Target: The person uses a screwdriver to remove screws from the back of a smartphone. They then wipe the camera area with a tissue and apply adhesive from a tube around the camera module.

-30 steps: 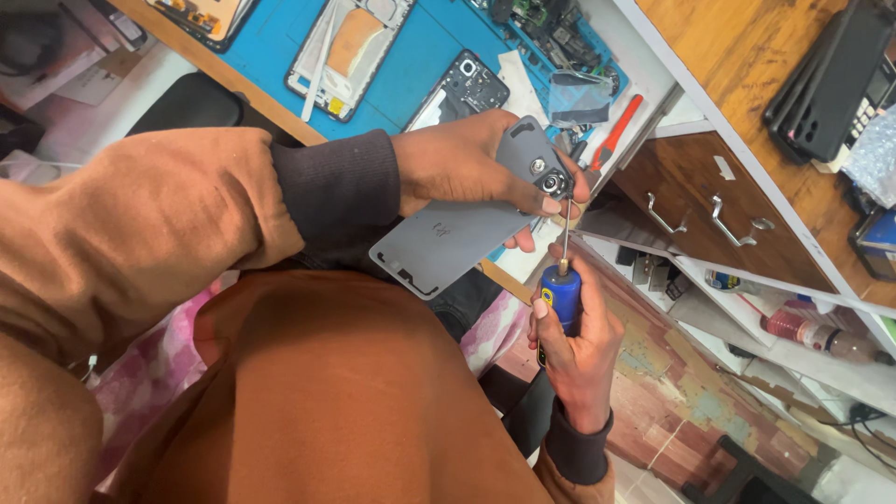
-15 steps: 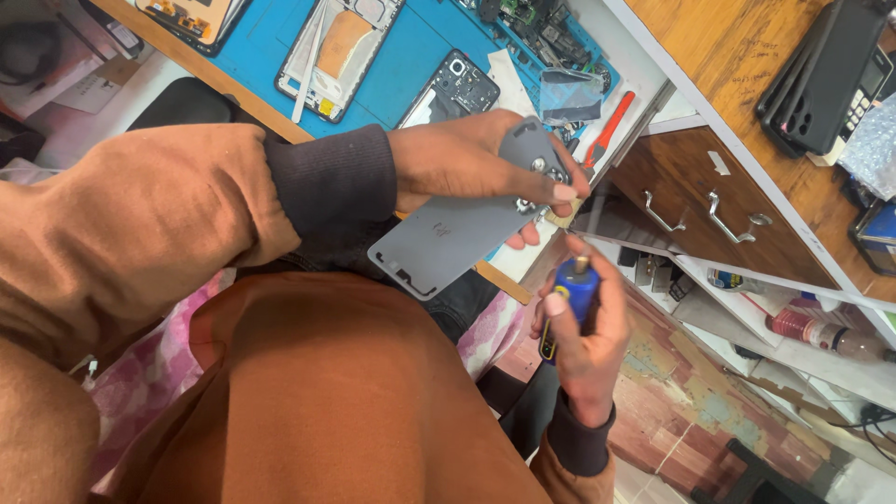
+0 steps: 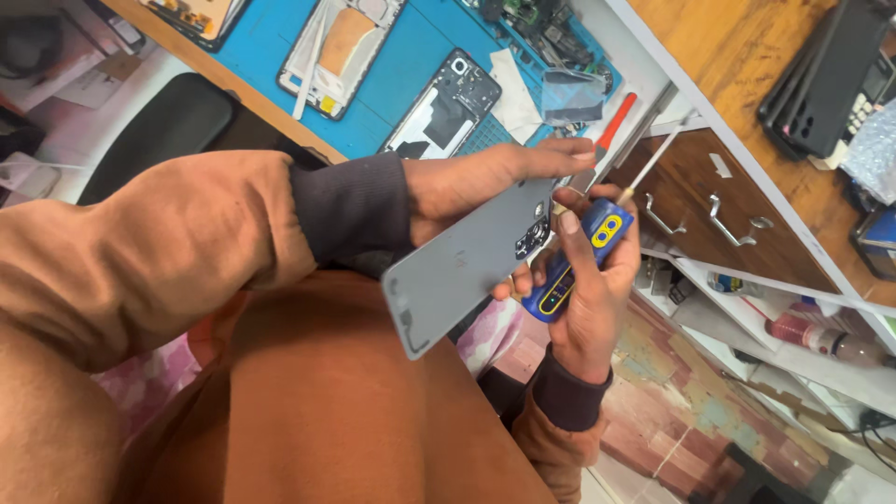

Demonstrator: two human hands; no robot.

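Observation:
My left hand (image 3: 485, 182) grips a grey phone back cover (image 3: 462, 271) by its camera end, holding it tilted above my lap. My right hand (image 3: 588, 289) is closed around a blue and yellow screwdriver (image 3: 579, 259), whose thin metal shaft (image 3: 653, 163) points up and to the right, away from the cover. The two hands touch near the cover's camera cut-out (image 3: 534, 238).
A blue work mat (image 3: 411, 56) on the bench carries an opened phone frame (image 3: 446, 107), another phone with a tan patch (image 3: 338, 42), a red-handled tool (image 3: 616, 117) and parts. Wooden drawers (image 3: 709, 215) with metal handles and shelves with bottles lie to the right.
The screwdriver tip has left the cover's camera corner; my right hand has risen and turned it so the shaft points up and right. The cover has tilted more steeply.

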